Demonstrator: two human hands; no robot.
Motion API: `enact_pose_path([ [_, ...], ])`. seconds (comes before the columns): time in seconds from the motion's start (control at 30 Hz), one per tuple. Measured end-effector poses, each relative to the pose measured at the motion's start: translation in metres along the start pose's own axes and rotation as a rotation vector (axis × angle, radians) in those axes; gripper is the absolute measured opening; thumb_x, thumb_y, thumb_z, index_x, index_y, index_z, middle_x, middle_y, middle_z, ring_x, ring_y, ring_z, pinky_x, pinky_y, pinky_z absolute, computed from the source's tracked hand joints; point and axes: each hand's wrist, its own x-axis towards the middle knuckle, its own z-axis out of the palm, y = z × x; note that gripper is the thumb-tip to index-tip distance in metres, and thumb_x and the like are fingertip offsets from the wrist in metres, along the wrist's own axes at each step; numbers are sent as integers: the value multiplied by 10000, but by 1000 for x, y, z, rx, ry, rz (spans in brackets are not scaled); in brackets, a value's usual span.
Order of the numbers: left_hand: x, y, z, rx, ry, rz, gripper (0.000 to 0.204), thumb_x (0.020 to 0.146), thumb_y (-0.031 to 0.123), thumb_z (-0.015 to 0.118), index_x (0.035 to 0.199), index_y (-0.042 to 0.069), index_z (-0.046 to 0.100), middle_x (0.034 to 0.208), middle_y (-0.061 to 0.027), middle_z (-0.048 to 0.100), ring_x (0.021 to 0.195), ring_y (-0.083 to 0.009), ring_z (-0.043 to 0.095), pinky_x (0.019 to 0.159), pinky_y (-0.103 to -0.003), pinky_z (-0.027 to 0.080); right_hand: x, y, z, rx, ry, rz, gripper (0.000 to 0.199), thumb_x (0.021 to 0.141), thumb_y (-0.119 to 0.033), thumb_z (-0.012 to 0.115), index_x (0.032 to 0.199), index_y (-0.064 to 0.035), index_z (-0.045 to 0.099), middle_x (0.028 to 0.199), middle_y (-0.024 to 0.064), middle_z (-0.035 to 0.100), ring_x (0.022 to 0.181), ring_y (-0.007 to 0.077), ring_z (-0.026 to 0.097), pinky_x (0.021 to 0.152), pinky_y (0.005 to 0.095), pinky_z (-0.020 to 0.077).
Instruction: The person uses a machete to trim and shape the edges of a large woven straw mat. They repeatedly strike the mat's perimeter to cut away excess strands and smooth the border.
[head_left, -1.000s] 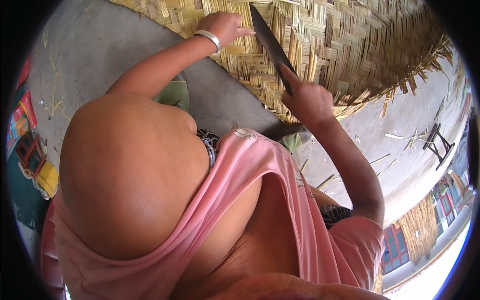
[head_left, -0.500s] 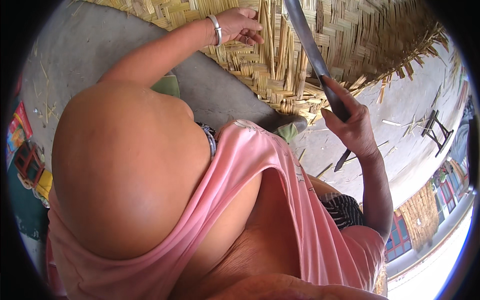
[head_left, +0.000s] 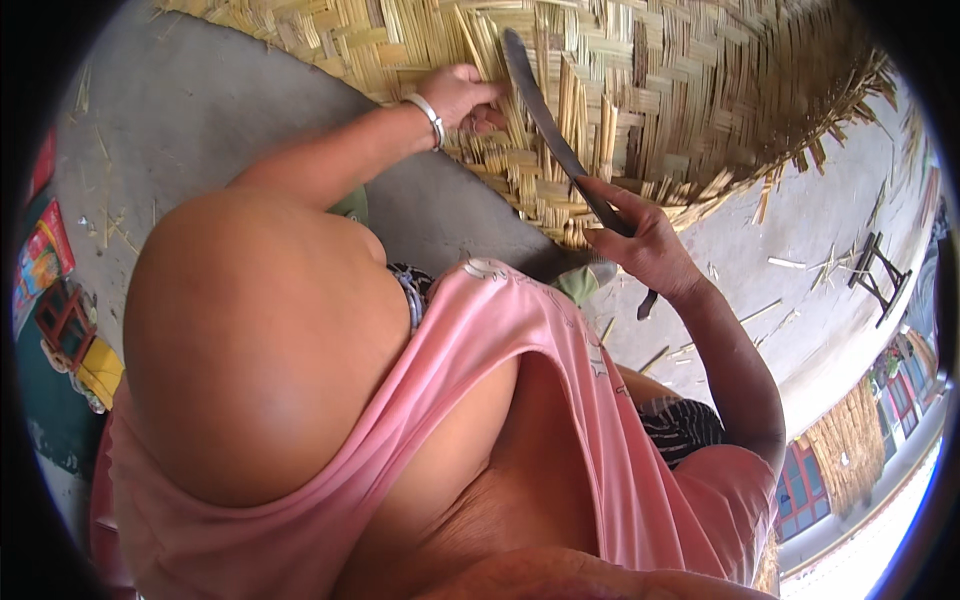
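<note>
Long blade over woven matting

We see the woven mat (head_left: 690,90) spread across the top centre and upper right of the frame. Our right hand (head_left: 645,240), right of centre, closes around the long dark knife (head_left: 548,122), whose blade slants up and leftward over the mat. Our left hand (head_left: 468,98), wearing a pale bracelet (head_left: 427,120), curls its fingers at the weave near the blade; we cannot tell whether they pinch a strip. Raised strips (head_left: 608,135) stand just right of the blade.
</note>
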Motion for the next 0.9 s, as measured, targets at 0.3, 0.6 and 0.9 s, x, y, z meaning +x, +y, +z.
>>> enact_pose_path([
  [0.3,-9,-4,-11,4,-136,66,225,924,232,673,990,33,590,916,-49,645,796,-138,684,596,-225,535,18,-24,-11,-505,17,42,601,760,-210,644,1350,-139,554,780,128,661,701,241,649,687,357,511],
  [0.6,-1,11,-9,-37,-149,1,292,913,319,684,1031,80,565,888,-9,615,832,-134,690,619,-223,541,38,10,19,-900,156,69,613,798,-292,633,1390,-250,482,817,157,690,784,332,684,747,452,541],
  [0.9,-4,16,-3,-13,-75,-7,323,895,351,704,976,86,539,878,-31,643,805,-131,694,596,-217,532,30,20,17,-753,104,47,652,798,-313,642,1418,-272,446,797,169,686,762,343,681,737,465,546],
])
